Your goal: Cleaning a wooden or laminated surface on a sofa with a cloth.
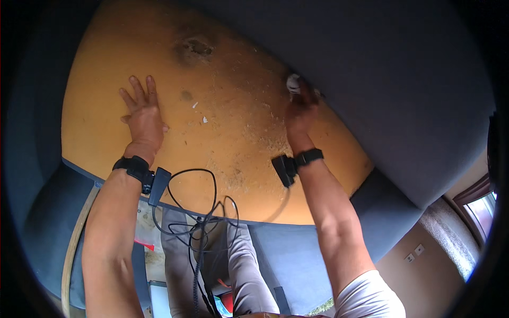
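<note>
An orange-yellow sofa seat surface [167,147], apparently bare foam, spreads before me. It is stained, pitted and crumbling toward the right and at a dark worn patch [199,47] near the top. My left hand [145,119] rests palm down on its left part, fingers spread, holding nothing. At the seam below the grey backrest [358,79], my right hand [301,113] grips a crumpled white piece [293,83], perhaps cloth or paper. The right fingers are dark with shadow and partly hidden. Two small white scraps [204,119] lie between the hands.
Black wrist straps hold devices [159,186] on both arms. Looped black cables [199,226] hang over the front edge and my legs. A wooden strip [77,242] leans at left beside grey upholstery. Wall sockets [409,258] and a window [479,210] are at right.
</note>
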Demonstrator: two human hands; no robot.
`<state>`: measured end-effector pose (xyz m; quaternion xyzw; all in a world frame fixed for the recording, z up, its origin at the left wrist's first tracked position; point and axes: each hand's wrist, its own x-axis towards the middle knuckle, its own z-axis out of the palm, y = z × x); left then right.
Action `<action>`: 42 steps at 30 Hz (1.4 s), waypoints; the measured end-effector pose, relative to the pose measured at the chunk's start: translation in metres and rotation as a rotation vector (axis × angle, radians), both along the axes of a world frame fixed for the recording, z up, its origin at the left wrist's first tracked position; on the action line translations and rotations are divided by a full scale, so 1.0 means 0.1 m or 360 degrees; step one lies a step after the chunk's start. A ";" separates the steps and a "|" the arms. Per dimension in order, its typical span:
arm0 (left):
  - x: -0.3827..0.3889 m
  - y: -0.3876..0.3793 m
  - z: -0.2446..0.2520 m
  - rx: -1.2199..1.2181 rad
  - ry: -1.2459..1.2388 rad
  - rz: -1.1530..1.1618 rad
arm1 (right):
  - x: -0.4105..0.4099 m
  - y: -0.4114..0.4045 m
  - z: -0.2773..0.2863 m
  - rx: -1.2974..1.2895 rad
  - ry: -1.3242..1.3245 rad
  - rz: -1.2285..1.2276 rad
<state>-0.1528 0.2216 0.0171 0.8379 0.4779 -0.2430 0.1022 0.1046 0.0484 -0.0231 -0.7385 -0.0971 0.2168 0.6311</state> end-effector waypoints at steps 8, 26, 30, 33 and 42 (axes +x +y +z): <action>-0.02 0.02 -0.01 -0.0127 -0.0036 0.0146 | -0.36 0.32 -0.01 0.0058 -0.0020 0.0497; -0.09 0.05 0.00 -0.0100 0.0033 0.0032 | -0.44 0.51 0.28 -0.0379 -0.0969 0.1497; 0.06 0.04 -0.02 -0.0156 -0.0072 0.0116 | -0.22 0.92 0.19 -0.0496 -0.0970 0.0994; 0.07 0.01 0.03 -0.0192 -0.0072 0.0108 | -0.41 0.93 0.05 -0.0352 -0.0579 0.1055; 0.06 0.04 0.03 -0.0137 -0.0051 0.0054 | -0.38 1.06 0.18 0.0487 0.0325 0.0957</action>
